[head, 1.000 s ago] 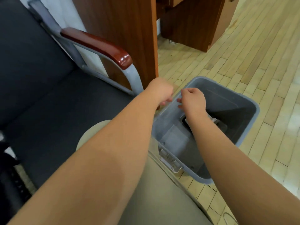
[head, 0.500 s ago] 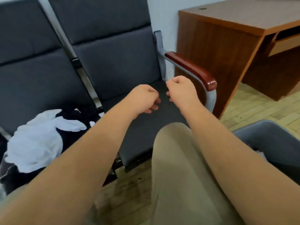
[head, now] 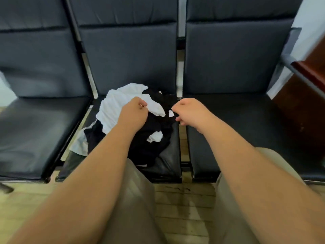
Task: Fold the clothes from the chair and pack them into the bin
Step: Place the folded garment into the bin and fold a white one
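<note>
A heap of clothes lies on the middle chair seat (head: 167, 166): a white garment (head: 114, 110) on top at the left and black garments (head: 151, 138) beneath and to the right, one with a small white label (head: 170, 113). My left hand (head: 133, 112) hovers over the white garment's right edge, fingers loosely curled, with no grip visible. My right hand (head: 190, 111) hangs over the heap's right edge near the label, fingers also loosely curled and holding nothing. The bin is out of view.
Three dark padded seats stand in a row, with the left seat (head: 35, 131) and right seat (head: 246, 131) bare. A red-brown armrest (head: 309, 71) and a wooden desk side (head: 302, 111) are at the far right. My knees in beige trousers (head: 133, 199) are below, over wood flooring.
The view swung left from the bin to the chairs. Both hands left the bin and moved over to the clothes heap, which is now centred beneath them.
</note>
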`<act>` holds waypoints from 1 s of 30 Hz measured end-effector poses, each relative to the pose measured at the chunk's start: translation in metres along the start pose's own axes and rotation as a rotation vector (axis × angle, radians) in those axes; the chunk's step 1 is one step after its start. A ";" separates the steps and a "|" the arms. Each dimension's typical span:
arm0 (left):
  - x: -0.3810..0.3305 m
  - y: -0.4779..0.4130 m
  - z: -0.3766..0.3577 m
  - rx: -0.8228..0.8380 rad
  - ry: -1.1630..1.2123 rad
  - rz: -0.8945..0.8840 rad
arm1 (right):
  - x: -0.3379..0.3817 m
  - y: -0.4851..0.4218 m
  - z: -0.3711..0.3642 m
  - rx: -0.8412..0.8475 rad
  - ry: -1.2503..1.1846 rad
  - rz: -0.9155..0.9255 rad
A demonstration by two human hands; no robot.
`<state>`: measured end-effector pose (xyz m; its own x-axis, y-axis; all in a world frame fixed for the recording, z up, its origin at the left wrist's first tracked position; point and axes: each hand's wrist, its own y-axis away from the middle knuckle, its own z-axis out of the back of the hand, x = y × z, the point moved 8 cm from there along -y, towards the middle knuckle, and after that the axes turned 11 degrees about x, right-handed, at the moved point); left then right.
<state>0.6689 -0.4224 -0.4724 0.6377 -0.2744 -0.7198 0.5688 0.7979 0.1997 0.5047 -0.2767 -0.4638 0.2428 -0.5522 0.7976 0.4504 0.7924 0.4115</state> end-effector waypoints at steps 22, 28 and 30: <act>0.056 -0.065 0.020 -0.113 -0.475 0.098 | -0.003 -0.061 -0.040 0.119 0.190 -0.017; 0.014 -0.028 0.044 -0.265 -0.020 -0.158 | 0.009 -0.054 -0.029 0.057 0.134 0.190; 0.005 -0.022 0.040 -0.196 0.137 -0.199 | 0.017 -0.048 -0.030 0.096 0.114 0.299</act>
<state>0.6804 -0.4625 -0.4533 0.4404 -0.3717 -0.8172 0.5561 0.8275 -0.0768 0.5132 -0.3325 -0.4834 0.4491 -0.3127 0.8370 0.2630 0.9415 0.2106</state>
